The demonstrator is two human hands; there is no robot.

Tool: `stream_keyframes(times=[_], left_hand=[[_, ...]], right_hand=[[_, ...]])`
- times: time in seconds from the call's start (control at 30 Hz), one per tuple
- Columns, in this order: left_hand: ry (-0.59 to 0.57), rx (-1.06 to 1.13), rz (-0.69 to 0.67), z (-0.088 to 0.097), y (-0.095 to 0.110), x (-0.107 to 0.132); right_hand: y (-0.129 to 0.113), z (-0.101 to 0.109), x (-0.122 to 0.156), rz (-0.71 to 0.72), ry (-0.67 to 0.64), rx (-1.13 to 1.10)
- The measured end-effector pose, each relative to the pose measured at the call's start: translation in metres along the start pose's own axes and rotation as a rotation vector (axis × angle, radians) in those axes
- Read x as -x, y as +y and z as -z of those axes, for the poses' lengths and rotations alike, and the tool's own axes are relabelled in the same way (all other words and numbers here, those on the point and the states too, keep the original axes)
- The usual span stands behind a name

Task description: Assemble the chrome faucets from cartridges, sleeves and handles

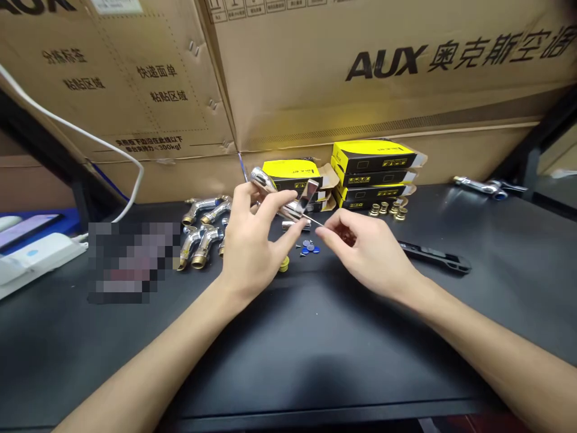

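My left hand (252,246) is closed around a chrome faucet (264,180) and holds it tilted above the table. A flat lever (309,193) stands up from its near end. In my right hand (374,246) is a thin-shafted screwdriver (314,221), its reddish-brown handle mostly hidden in the palm. The shaft reaches to the faucet beside my left fingertips; the exact contact is too small to tell. Below lie small blue and grey discs (310,246) with tiny screws, a short chrome cylinder (295,226) and a yellow round part (283,264), partly covered by my left hand.
Several chrome angled valves (207,243) with brass threads lie left. Yellow-and-black boxes (376,162) are stacked behind, near brass fittings (399,212). A black utility knife (435,257) and another chrome faucet (478,186) lie right. Large cartons (288,90) wall the back; a white cable (103,141) hangs left.
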State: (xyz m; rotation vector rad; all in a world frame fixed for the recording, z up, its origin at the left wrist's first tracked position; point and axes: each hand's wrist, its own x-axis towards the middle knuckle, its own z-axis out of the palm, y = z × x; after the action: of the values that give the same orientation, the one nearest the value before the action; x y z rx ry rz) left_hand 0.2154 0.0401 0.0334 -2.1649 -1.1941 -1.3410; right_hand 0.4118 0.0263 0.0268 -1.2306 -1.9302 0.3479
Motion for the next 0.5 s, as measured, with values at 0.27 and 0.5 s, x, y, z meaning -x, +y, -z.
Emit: stream_keyframes(times=[0.27,0.5], left_hand=[[-0.061,0.049,0.125,-0.003,-0.002,0.001],[-0.045,-0.027,-0.047,-0.001,-0.008,0.001]], right_hand=[[0.002,0.002,0.005,0.188,0.25,0.483],[-0.006,0.014,0.002,0.003,-0.016,0.068]])
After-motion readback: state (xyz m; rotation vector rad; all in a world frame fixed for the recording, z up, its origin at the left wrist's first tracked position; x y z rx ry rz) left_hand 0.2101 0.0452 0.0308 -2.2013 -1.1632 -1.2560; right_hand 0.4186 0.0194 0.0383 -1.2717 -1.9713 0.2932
